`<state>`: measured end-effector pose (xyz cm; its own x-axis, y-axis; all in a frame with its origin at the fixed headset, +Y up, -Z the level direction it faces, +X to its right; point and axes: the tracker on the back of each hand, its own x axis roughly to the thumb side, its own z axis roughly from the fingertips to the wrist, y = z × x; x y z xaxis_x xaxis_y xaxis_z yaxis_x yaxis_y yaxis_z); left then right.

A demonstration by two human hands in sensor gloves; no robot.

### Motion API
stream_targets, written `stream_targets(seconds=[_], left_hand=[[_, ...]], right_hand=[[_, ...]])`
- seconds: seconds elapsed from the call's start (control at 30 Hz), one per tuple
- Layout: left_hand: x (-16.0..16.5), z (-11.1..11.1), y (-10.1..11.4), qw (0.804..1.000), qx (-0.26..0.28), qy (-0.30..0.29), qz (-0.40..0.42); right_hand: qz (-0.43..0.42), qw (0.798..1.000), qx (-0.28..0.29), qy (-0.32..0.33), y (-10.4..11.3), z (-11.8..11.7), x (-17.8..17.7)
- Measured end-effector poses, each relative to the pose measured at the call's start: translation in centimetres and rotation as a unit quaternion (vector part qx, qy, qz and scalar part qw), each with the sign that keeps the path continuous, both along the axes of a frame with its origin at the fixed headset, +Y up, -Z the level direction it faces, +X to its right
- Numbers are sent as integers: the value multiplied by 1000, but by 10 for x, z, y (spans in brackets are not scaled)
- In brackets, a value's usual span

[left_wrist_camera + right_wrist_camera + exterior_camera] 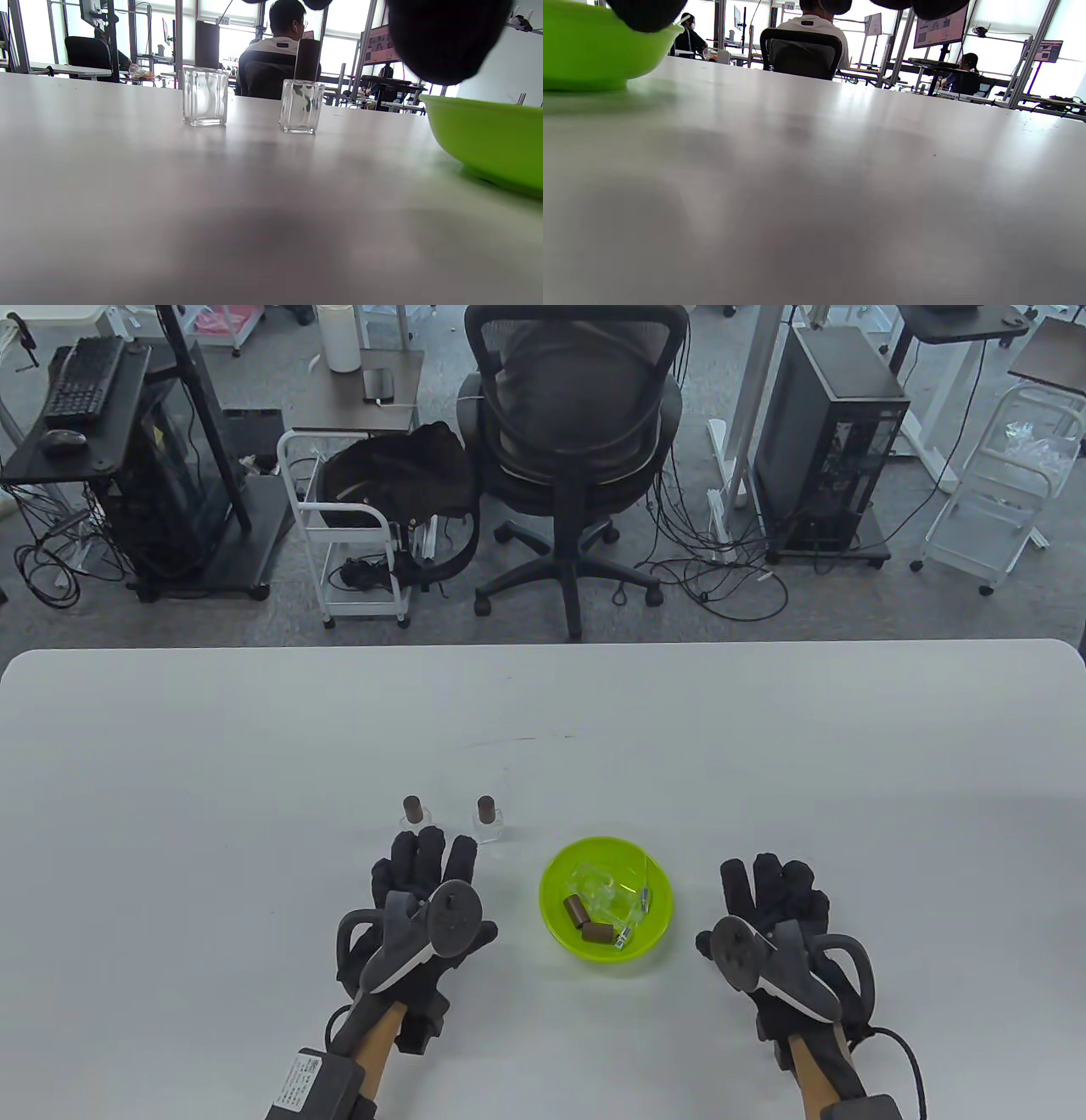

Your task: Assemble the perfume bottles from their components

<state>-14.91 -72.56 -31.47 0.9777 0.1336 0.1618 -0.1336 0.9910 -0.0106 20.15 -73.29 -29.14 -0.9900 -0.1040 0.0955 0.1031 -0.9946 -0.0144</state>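
Green plastic makes the bowl (607, 909), which sits on the white table (543, 729) between the 2 gloved hands. Inside it lie 2 brown caps (586, 921) on the near-left side, at least 1 clear glass bottle body (604, 894), and what look like small spray-pump parts (636, 912) at the right, though those are too small to tell apart for sure.

Just beyond the left hand (417, 912), 2 assembled bottles stand upright side by side: the left bottle (414, 814) and the right bottle (487, 819), each a clear square glass body under a dark brown cap. In the left wrist view both show apart from each other, the left bottle (205, 96) and the right bottle (302, 106), with the bowl's rim (488, 127) at the right.

Both hands rest palm down on the table, fingers straight and spread a little, holding nothing. The left hand's fingertips lie near the bottles without touching them. The right hand (776, 929) lies to the right of the bowl, apart from it.

An office chair (577, 432) stands beyond the table's far edge.
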Motion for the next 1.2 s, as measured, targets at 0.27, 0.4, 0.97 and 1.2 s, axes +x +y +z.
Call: stream_targets(seconds=[0.27,0.4,0.97,1.2], left_hand=[[-8,11,6,999,25,4,24],[-11,13,5,999,23,7,26],[-16,11,1,999,11,17,37],[-15,10,-3,999,12,12,42]], right_hand=[[-85,996,1,1,36,-14,-61],[-51,998,-15,-32,35,-29,-107],[13,990,-71,-123,8,-47,-153],[-89,984,-90,-127,9,-51,-147]])
